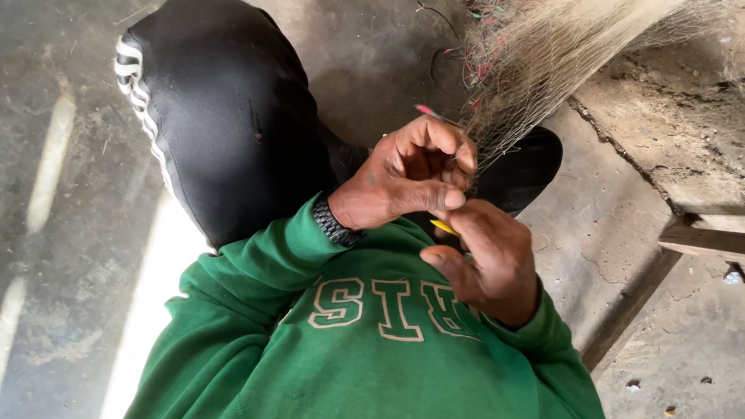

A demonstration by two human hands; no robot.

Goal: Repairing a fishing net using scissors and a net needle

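Head view | left hand [408, 172] pinches net [543, 44] | right hand [491, 257] curled on yellow tool [444, 227]

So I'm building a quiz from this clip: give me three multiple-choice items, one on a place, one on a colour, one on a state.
1. Where is the wristwatch?
A. left wrist
B. right wrist
C. on the floor

2. What colour is the sweatshirt?
A. red
B. green
C. white

3. How is the left hand?
A. flat and open
B. hanging at the side
C. fingers pinched at the fine netting

Answers:
1 A, the dark band sits just above the left cuff.
2 B, the sleeves and chest are green.
3 C, its fingertips close on the net strands, with the right hand just below.
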